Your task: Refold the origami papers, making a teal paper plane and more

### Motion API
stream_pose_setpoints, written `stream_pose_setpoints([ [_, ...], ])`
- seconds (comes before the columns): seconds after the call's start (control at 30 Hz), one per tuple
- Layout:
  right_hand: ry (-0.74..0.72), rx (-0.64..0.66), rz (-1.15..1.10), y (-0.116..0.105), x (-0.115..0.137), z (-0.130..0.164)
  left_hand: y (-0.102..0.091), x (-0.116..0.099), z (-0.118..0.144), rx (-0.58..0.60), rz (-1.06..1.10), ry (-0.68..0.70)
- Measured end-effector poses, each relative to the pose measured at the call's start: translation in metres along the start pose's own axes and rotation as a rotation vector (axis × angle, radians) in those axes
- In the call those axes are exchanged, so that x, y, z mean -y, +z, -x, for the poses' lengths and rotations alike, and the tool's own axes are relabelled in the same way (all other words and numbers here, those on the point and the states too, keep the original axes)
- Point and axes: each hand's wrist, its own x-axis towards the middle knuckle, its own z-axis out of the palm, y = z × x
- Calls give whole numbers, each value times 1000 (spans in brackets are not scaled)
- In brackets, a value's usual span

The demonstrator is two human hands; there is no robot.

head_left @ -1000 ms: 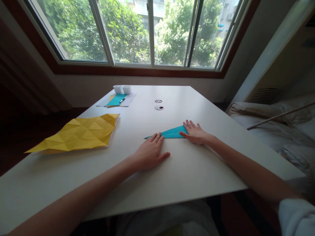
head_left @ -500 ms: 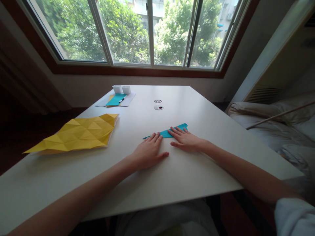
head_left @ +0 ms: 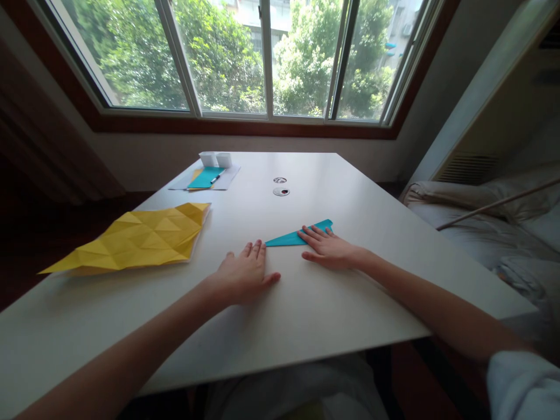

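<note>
A teal paper [head_left: 292, 236] folded into a long narrow triangle lies flat on the white table [head_left: 306, 303], its tip pointing left. My right hand [head_left: 327, 248] rests flat on the paper's right part, fingers spread and pressing it down. My left hand [head_left: 244, 273] lies flat on the bare table just left of the paper's tip, fingers together, touching no paper.
A large creased yellow sheet [head_left: 135, 238] lies at the table's left. At the far edge sit two small white cups [head_left: 215, 158], a teal sheet [head_left: 205, 178] with a pen on white paper, and two round cable holes [head_left: 280, 186]. A bed [head_left: 481, 227] stands to the right.
My right hand slid left along the teal paper, then stayed. My left hand drew back to the left, off the paper's tip.
</note>
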Motion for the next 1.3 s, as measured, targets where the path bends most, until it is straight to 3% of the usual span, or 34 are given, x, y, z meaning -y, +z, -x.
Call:
stream_pose_setpoints([
  [0.23, -11, -15, 6, 1, -2, 0, -1, 4, 6, 0, 3, -46],
  [0.37, 5, -25, 10, 0, -4, 1, -7, 22, 3, -35, 62, 24],
  [0.5, -6, -25, 15, -2, -6, 0, -14, 47, -11, -227, 125, 213],
  [0.63, -20, -22, 19, -3, -9, 0, -11, 59, -28, -396, 180, 186],
  [0.8, -81, -70, 42, -3, -4, 1, 1, 51, -41, -425, 342, 209],
  [1.0, -190, -232, 51, -5, 8, 0, 6, 33, -46, -403, 488, 320],
  [1.3, -182, -358, 42, 2, 14, -8, 4, 26, -44, -383, 543, 338],
])
